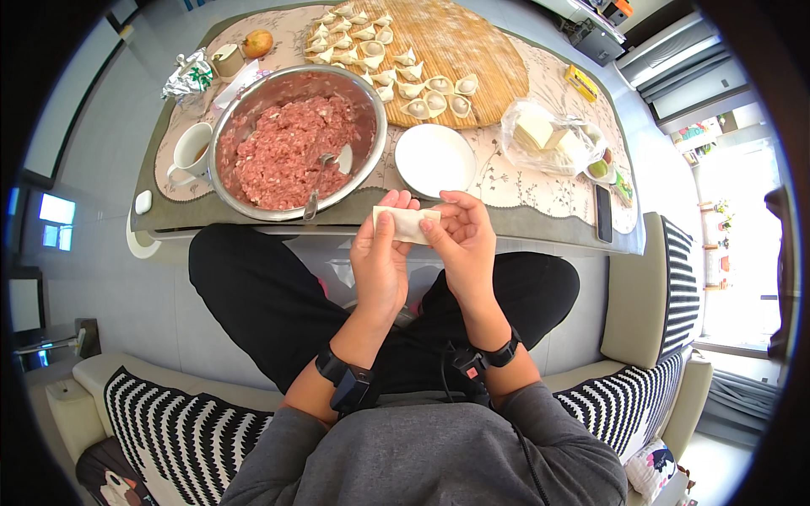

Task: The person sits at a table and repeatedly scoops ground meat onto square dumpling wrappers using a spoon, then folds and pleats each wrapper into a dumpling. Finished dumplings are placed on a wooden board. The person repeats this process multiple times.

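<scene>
A folded dumpling wrapper [408, 226] is held between both hands over the table's near edge. My left hand [383, 253] grips its left end, thumb on top and fingers beneath. At the other end, the thumb and fingers of my right hand [465, 237] pinch it. Any filling inside is hidden. Just beyond the hands sits a white bowl [436, 158]. To its left, a large steel bowl [380, 136] holds minced meat [288, 152] and a metal spoon [316, 186]. Several folded wontons [373, 47] rest on a round wooden board [468, 50] dusted with flour.
A plastic bag of square wrappers [547, 136] lies right of the white bowl, near a phone [603, 214] and a yellow box [581, 83]. On the left stand a white mug [190, 152], an earbud case [143, 202], crumpled foil packaging [190, 73] and an onion-like round item [257, 43].
</scene>
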{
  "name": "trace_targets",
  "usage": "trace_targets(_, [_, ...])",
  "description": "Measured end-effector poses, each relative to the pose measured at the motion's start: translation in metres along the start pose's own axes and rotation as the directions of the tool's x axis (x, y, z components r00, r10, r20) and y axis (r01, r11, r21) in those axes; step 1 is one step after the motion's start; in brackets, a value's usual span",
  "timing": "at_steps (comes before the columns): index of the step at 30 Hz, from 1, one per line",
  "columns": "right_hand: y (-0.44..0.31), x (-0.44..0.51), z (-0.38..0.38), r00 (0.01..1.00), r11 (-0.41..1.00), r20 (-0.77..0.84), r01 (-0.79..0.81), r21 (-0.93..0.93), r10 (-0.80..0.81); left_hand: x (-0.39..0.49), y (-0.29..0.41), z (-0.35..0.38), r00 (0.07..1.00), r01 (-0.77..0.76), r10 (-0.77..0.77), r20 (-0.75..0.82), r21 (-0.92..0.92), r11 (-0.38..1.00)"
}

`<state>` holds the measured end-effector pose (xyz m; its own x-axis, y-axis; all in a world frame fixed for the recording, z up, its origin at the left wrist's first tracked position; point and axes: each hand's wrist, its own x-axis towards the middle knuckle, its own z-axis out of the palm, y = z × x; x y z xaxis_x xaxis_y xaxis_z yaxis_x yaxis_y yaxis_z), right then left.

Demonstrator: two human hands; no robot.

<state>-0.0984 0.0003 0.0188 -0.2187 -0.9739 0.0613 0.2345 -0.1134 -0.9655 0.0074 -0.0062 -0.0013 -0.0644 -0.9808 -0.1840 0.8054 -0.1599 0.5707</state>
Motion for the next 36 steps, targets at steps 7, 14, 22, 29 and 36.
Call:
trace_targets(7, [0.001,0.002,-0.004,1.000,0.999,-0.014,-0.009,-0.033,0.008,0.002,0.005,-0.004,0.996,0.048,-0.039,0.081,-0.111,0.993])
trace_targets(14, [-0.002,0.004,-0.003,0.999,0.995,0.030,0.018,-0.097,-0.015,-0.007,-0.001,0.000,0.993,0.075,-0.060,0.102,-0.151,0.986])
trace_targets(22, [-0.013,0.035,-0.029,0.926,0.578,0.280,0.377,-0.724,-0.253,0.000,0.006,-0.011,0.990,0.132,-0.123,0.065,-0.158,0.979])
trace_targets(29, [0.017,0.065,-0.050,0.901,-0.039,0.387,0.388,-0.921,-0.194,0.004,0.008,-0.017,0.989,0.145,-0.137,0.056,-0.199,0.969])
trace_targets(36, [0.009,0.061,-0.049,0.862,0.158,0.363,0.438,-0.885,-0.354,0.003,0.010,-0.015,0.993,0.087,-0.075,0.090,-0.133,0.987])
